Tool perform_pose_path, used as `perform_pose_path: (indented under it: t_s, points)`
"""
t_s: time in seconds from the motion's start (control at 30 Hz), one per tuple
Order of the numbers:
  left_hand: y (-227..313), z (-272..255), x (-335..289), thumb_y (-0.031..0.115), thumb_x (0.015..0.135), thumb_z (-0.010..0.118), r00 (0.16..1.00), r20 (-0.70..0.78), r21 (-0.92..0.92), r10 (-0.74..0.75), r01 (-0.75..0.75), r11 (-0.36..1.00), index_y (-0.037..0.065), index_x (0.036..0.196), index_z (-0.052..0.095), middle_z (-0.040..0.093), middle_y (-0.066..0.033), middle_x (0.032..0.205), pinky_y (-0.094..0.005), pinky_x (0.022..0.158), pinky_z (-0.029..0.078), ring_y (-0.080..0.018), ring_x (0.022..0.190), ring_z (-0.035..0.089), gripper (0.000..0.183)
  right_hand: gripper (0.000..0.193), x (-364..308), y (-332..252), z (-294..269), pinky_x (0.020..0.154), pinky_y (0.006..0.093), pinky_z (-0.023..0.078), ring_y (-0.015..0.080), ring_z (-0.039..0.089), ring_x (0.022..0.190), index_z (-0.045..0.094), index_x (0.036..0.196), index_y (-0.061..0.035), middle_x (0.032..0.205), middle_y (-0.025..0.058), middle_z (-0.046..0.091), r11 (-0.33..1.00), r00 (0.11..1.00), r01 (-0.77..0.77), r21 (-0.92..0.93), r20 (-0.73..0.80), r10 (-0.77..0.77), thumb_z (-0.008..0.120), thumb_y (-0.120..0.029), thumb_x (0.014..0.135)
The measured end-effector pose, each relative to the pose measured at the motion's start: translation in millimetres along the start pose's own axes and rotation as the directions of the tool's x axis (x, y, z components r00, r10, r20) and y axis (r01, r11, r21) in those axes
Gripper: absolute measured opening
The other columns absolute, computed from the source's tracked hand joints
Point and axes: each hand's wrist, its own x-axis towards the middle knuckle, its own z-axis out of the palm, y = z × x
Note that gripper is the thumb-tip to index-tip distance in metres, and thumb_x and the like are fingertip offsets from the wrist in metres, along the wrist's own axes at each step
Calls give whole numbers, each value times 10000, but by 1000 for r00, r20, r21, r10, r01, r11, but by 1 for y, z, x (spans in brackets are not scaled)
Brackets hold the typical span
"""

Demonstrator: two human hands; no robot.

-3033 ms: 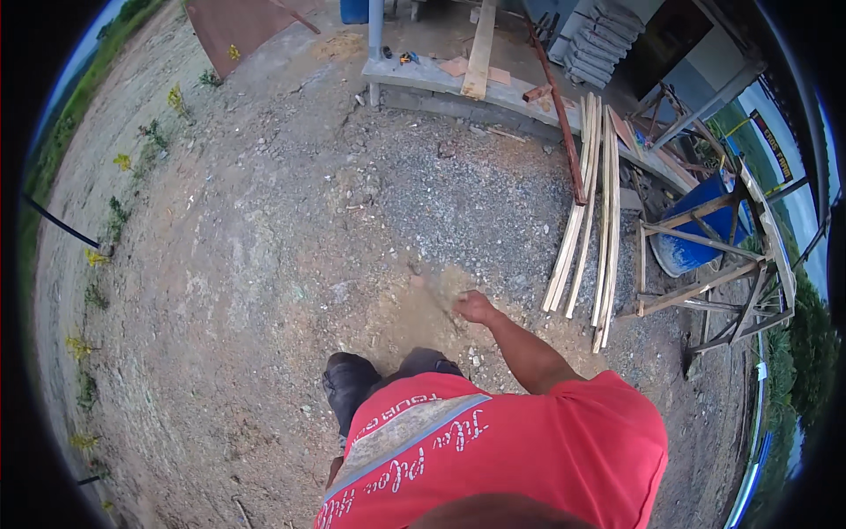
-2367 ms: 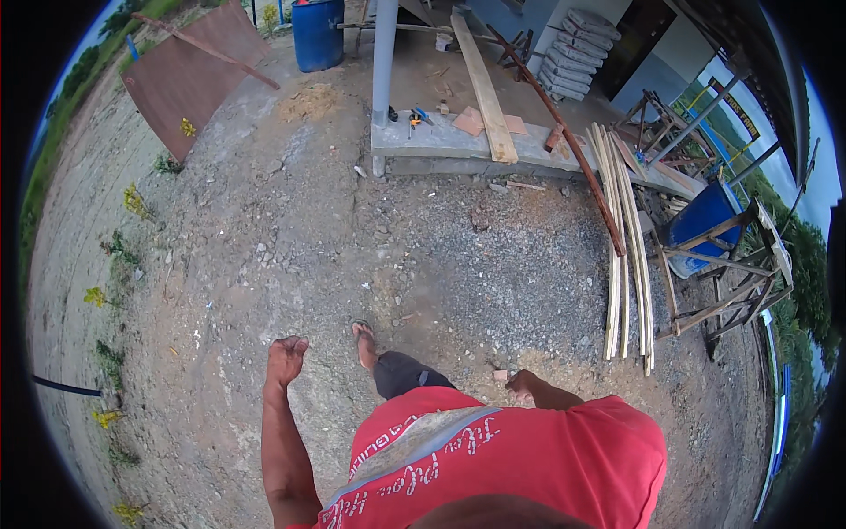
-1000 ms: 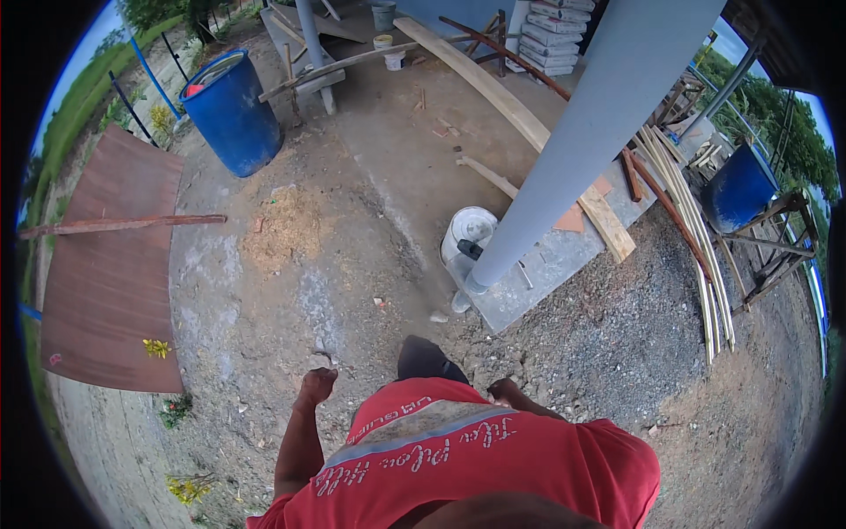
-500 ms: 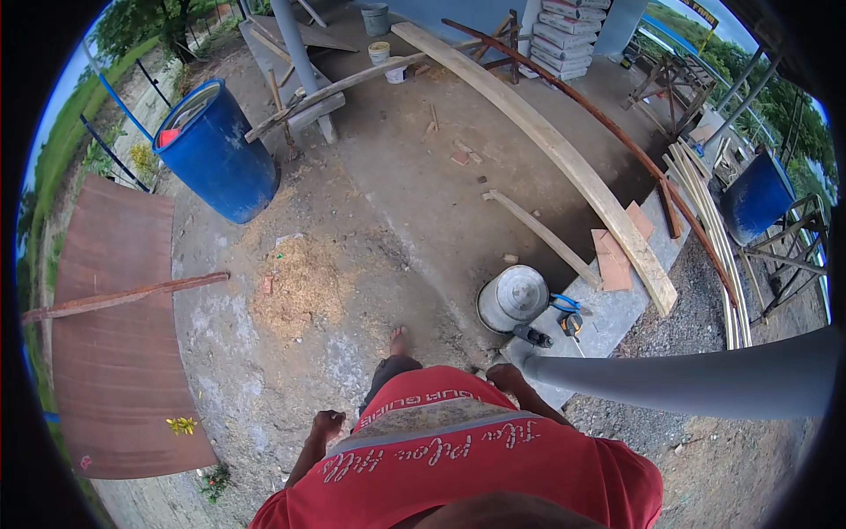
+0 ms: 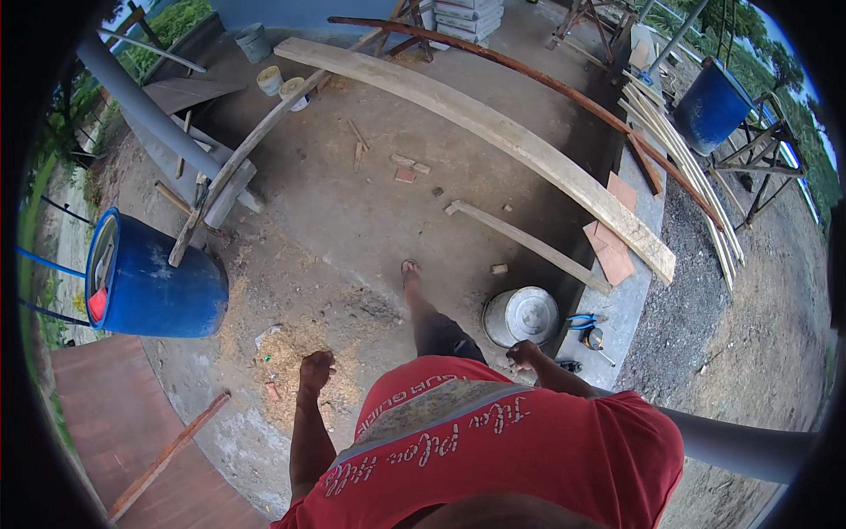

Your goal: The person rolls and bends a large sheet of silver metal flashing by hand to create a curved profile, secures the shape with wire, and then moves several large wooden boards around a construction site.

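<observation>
My left hand [image 5: 317,371] hangs in a loose fist over the sawdust [image 5: 304,348] on the ground, with nothing visible in it. My right hand [image 5: 525,354] is also curled closed, no object showing, and appears just in front of a round metal pot with a lid [image 5: 522,317]. To the right of the pot, blue-handled pliers [image 5: 582,322] and a yellow-and-black tool with a thin shaft [image 5: 594,339] lie on a concrete ledge. A dark tool [image 5: 570,366] is partly hidden by my right arm. One bare foot [image 5: 411,268] is stepping forward.
A long plank [image 5: 493,137] and a reddish pole [image 5: 529,75] span the area ahead. A shorter board [image 5: 529,245] slants toward the ledge. Blue drums stand left [image 5: 163,280] and right [image 5: 712,108]. A grey post [image 5: 731,441] is close on my right. Buckets [image 5: 269,81] and stacked sacks [image 5: 467,19] stand farther back.
I have stepped forward and my view has turned right, so the left drum and planks sit differently. Both hands have swung up and forward, still closed.
</observation>
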Motion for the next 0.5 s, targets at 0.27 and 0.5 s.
perform_pose_path:
  t_s: [0.27,0.5]
  points:
    - [95,-1,161,294,894,540,939,345,583,16,-227,780,58,982,680,688,-117,870,-349,685,512,-210,774,654,288,169,181,-85,-168,669,371,560,239,689,758,710,929,-115,878,63,695,885,910,-415,213,89,406,642,-180,789]
    - [194,-70,291,238,884,608,948,264,511,-178,19,859,44,952,684,677,-97,757,-328,579,518,-181,653,652,219,255,275,-234,-386,648,305,529,150,650,733,689,937,-57,824,76,680,843,811,432,321,-547,-208,569,-258,834]
